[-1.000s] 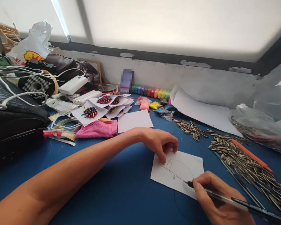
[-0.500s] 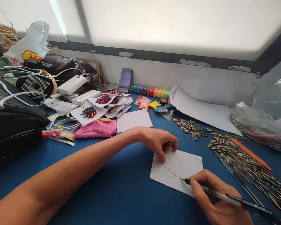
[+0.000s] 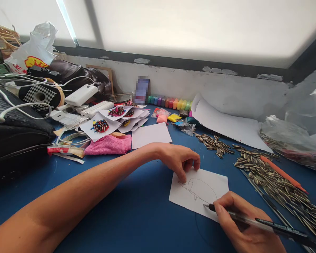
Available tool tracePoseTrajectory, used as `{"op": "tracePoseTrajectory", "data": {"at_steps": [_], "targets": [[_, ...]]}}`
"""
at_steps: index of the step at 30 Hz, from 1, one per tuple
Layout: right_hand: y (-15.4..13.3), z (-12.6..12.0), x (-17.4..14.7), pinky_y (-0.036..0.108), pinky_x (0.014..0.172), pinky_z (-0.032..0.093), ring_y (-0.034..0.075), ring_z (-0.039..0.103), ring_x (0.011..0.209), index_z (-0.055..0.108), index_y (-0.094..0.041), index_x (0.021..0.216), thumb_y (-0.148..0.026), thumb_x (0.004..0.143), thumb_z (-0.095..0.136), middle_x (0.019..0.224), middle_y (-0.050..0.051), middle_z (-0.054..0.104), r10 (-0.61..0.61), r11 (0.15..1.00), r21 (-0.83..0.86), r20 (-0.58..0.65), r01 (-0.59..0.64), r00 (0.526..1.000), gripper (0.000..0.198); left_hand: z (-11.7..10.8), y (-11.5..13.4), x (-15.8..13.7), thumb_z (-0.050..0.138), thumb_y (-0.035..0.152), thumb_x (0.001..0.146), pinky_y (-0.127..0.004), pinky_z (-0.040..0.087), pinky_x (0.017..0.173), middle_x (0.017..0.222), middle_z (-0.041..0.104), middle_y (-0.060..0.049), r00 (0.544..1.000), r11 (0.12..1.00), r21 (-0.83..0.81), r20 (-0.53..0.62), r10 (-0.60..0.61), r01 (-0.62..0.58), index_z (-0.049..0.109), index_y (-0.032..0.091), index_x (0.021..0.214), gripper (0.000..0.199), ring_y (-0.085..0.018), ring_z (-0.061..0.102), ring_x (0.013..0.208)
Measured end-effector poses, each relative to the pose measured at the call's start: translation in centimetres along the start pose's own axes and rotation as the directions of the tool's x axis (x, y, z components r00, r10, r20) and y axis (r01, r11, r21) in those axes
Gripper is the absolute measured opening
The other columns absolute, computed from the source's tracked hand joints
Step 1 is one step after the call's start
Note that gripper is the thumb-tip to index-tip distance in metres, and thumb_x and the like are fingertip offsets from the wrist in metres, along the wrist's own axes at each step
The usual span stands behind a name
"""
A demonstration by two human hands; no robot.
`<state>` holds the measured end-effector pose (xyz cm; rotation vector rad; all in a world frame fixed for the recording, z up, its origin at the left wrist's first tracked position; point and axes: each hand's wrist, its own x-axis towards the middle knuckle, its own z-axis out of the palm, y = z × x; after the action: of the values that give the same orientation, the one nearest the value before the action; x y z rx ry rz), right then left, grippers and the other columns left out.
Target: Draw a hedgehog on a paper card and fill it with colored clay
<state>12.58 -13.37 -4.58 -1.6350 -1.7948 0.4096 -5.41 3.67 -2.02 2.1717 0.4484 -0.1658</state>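
My right hand (image 3: pixel 249 219) grips a black pen (image 3: pixel 242 218), its tip touching a small white sheet of paper (image 3: pixel 213 179) near the lower edge. A thin line drawing of a domed shape with short strokes below it is on the sheet. My left hand (image 3: pixel 180 160) rests on the sheet's upper left part. Its thumb and curled fingers are apart, pressing down with the fingertips. To the right of the sheet lies a pile of striped sunflower seeds (image 3: pixel 276 186), with a thin rod (image 3: pixel 263 196) along its near side.
An orange stick-like piece (image 3: pixel 283 174) lies on the seeds. Farther back are a blank sheet (image 3: pixel 151 135), a pink cloth (image 3: pixel 107 144), cards with seed-and-clay figures (image 3: pixel 100 126), coloured clay packs (image 3: pixel 171 103) and a propped phone (image 3: pixel 141 90). A black bag (image 3: pixel 15 144) stands left, a plastic bag (image 3: pixel 292 140) right.
The pen tip has shifted slightly right and down, and another short stroke shows under the drawn shape. My left hand has stayed in place on the sheet.
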Motion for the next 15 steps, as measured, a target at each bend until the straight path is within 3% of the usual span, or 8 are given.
{"op": "tracePoseTrajectory", "data": {"at_steps": [15], "targets": [[0.19,0.08,0.06,0.022,0.043,0.037,0.012,0.045,0.043,0.053,-0.025,0.06,-0.033,0.085,0.049,0.05,-0.006,0.05,0.021,1.0,0.003,-0.008,-0.021,1.0,0.027,0.03,-0.07,-0.07,0.073,0.026,0.068,-0.026,0.044,0.066,0.088,0.057,0.002,1.0,1.0,0.004,-0.004,-0.003,0.003,0.054,0.018,0.109,0.046,-0.013,0.053,0.076]]}}
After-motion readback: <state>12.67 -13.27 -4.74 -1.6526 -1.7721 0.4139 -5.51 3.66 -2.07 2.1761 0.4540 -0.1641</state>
